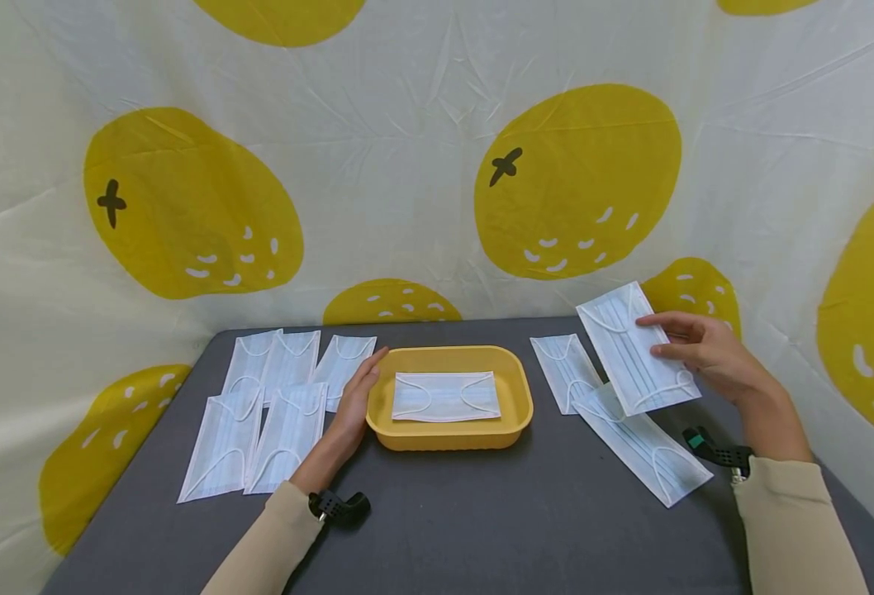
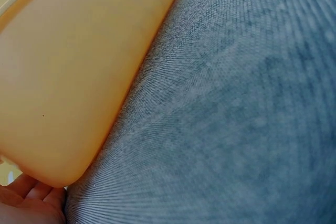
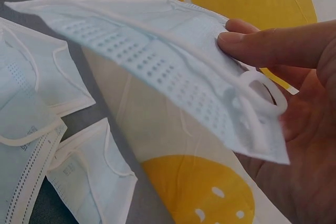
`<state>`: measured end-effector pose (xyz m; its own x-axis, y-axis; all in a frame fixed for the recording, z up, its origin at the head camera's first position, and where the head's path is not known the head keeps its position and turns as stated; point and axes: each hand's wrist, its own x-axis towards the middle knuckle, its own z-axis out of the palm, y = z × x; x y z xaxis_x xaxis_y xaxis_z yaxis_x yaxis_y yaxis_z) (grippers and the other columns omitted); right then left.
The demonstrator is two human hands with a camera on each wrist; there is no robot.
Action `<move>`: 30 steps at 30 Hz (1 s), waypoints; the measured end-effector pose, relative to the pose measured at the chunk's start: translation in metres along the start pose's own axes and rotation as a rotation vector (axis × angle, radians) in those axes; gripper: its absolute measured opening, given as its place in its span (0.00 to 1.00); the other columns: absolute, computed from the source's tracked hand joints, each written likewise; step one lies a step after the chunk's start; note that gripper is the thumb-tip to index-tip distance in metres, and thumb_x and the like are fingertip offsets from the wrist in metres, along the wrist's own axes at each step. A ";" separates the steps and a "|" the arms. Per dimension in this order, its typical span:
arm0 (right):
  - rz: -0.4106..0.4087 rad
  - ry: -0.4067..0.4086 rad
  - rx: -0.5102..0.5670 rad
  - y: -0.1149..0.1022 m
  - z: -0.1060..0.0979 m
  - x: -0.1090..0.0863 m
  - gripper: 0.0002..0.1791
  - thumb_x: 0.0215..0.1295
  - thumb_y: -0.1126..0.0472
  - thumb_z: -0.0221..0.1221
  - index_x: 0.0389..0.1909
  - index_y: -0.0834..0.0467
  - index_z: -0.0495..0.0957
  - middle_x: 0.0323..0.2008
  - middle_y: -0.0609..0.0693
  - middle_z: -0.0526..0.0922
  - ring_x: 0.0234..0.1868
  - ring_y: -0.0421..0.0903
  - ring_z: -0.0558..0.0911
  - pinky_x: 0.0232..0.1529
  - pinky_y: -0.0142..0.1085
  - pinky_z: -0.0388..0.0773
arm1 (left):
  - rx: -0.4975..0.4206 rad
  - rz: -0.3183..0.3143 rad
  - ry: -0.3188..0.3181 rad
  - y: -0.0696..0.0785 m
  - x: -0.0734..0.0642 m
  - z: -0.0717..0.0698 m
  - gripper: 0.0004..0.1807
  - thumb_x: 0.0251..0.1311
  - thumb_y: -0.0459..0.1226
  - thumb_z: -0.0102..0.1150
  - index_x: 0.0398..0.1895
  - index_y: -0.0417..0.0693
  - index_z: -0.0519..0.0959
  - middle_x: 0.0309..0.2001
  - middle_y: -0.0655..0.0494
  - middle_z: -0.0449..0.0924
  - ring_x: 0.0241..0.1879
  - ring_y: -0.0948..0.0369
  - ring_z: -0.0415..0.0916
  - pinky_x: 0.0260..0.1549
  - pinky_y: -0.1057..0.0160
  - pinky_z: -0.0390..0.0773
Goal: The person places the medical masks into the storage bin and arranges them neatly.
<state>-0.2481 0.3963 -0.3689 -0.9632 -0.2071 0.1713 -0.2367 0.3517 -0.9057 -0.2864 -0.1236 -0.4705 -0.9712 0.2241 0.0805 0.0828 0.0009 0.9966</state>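
My right hand (image 1: 705, 351) pinches a pale blue face mask (image 1: 623, 343) by its edge between thumb and fingers, raised over other masks on the right. In the right wrist view, the held mask (image 3: 152, 66) bows, with one white ear loop sticking out near the thumb. My left hand (image 1: 351, 405) rests along the left end of a yellow plastic tray (image 1: 448, 438), fingers fairly straight against its wall. Inside the tray one mask (image 1: 444, 397) lies flat, lengthwise. In the left wrist view the fingers (image 2: 39, 192) touch the tray's corner.
Several masks (image 1: 288, 430) lie in two overlapping rows left of the tray. More masks (image 1: 648, 459) overlap on the right, under the raised one. All lie on a dark grey tabletop (image 1: 467, 521). A white curtain (image 1: 392, 198) with yellow fruit prints hangs behind the table.
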 end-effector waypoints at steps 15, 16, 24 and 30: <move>-0.041 0.007 -0.102 -0.007 0.012 0.006 0.22 0.65 0.68 0.58 0.60 0.66 0.72 0.52 0.41 0.79 0.41 0.43 0.77 0.29 0.31 0.80 | 0.020 0.027 0.014 -0.002 0.000 0.001 0.25 0.76 0.50 0.30 0.73 0.63 0.58 0.74 0.64 0.52 0.75 0.60 0.47 0.74 0.49 0.46; -0.044 0.009 -0.108 -0.008 0.012 0.007 0.22 0.65 0.67 0.58 0.59 0.66 0.72 0.51 0.41 0.79 0.41 0.43 0.77 0.29 0.32 0.80 | 0.024 0.030 0.015 -0.002 0.000 0.001 0.25 0.76 0.50 0.30 0.73 0.63 0.58 0.74 0.65 0.52 0.75 0.60 0.47 0.74 0.49 0.46; -0.037 0.011 -0.135 -0.010 0.019 0.010 0.22 0.65 0.66 0.59 0.59 0.65 0.73 0.50 0.37 0.79 0.40 0.41 0.78 0.31 0.31 0.80 | 0.031 0.047 0.003 -0.002 -0.001 0.001 0.26 0.76 0.50 0.29 0.74 0.60 0.56 0.75 0.62 0.51 0.75 0.58 0.46 0.74 0.47 0.44; -0.049 0.007 -0.157 -0.008 0.023 0.012 0.21 0.65 0.66 0.59 0.59 0.65 0.74 0.50 0.36 0.79 0.42 0.40 0.77 0.34 0.28 0.79 | 0.035 0.040 0.008 -0.003 0.000 0.001 0.25 0.76 0.51 0.29 0.72 0.64 0.59 0.74 0.63 0.52 0.75 0.59 0.47 0.74 0.49 0.45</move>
<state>-0.2544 0.3699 -0.3681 -0.9507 -0.2212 0.2173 -0.3000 0.4794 -0.8247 -0.2862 -0.1232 -0.4736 -0.9688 0.2169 0.1200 0.1287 0.0261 0.9913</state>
